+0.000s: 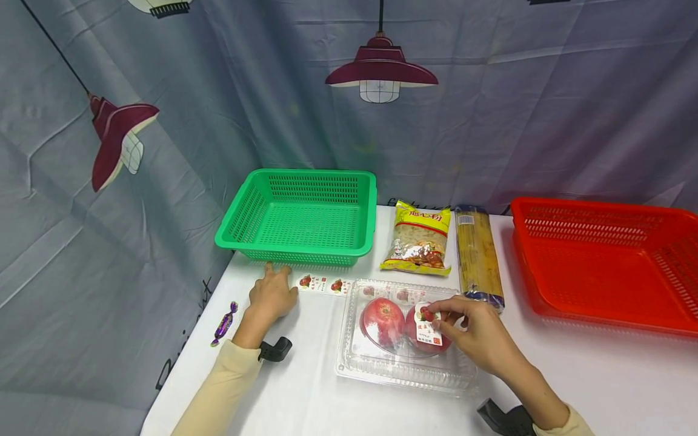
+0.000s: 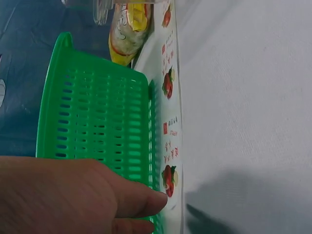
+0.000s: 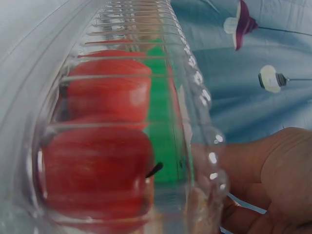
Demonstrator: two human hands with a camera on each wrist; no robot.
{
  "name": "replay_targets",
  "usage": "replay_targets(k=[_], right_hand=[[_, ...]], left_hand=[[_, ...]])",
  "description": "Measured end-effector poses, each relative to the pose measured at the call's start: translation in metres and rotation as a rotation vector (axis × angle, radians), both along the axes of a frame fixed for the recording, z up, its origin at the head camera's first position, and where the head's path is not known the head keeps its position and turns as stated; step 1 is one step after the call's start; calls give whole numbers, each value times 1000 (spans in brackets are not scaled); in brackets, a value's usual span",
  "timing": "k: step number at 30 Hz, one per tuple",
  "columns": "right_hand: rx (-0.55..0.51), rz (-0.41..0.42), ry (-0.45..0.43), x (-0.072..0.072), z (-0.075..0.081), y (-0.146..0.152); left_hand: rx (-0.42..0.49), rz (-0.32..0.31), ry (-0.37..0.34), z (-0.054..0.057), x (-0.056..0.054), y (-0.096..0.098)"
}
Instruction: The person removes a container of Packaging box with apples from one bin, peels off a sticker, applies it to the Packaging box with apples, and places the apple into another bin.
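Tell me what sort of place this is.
Probably an improvised indoor tabletop workspace, though I can't be sure: a white table before a lamp-printed curtain, with a clear fruit box on it.

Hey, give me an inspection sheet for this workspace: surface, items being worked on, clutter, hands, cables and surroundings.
Surface: white table.
Job's things: clear rectangular plastic box with two round red apples inside; strip of white paper labels with red fruit pictures, partly seen through the box.
Clutter: purple wrapped candy; clear-and-yellow pasta bag; long yellow pack with dark blue ends; green plastic basket; red plastic basket.
Hands: left hand at the strip, contact unclear; right hand pinches a white fruit-picture label over the right-hand apple.
Cables: nothing seen on the table.
Surroundings: blue-grey curtain printed with dark red lamps.
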State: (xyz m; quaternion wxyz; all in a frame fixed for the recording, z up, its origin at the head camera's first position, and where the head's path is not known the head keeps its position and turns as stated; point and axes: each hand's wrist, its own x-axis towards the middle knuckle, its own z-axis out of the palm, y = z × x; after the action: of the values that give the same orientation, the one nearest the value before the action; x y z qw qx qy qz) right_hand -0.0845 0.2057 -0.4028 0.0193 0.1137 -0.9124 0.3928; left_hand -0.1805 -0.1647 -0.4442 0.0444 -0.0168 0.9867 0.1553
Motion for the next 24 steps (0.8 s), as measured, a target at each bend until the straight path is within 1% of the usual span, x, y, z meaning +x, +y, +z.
replay_targets(k=[2, 5, 10, 13, 16, 21, 24], right_hand=[[-5, 3, 0, 0, 0, 0], [-9, 1, -12, 0, 0, -1], [9, -5, -26, 0, 1, -2], [25, 0, -4, 1, 1, -2], [45, 4, 27, 1, 0, -3], [78, 16, 82, 2, -3, -3], [97, 19, 98, 3, -5, -4]], left_hand=[[-13, -1, 9, 1, 2, 3], [-24, -21, 36, 2, 7, 9], [-22, -95, 81, 3, 19, 23], [-14, -134, 93, 3, 27, 30], [-3, -157, 100, 5, 32, 34], [15, -182, 101, 8, 37, 37], [25, -193, 101, 9, 38, 39]])
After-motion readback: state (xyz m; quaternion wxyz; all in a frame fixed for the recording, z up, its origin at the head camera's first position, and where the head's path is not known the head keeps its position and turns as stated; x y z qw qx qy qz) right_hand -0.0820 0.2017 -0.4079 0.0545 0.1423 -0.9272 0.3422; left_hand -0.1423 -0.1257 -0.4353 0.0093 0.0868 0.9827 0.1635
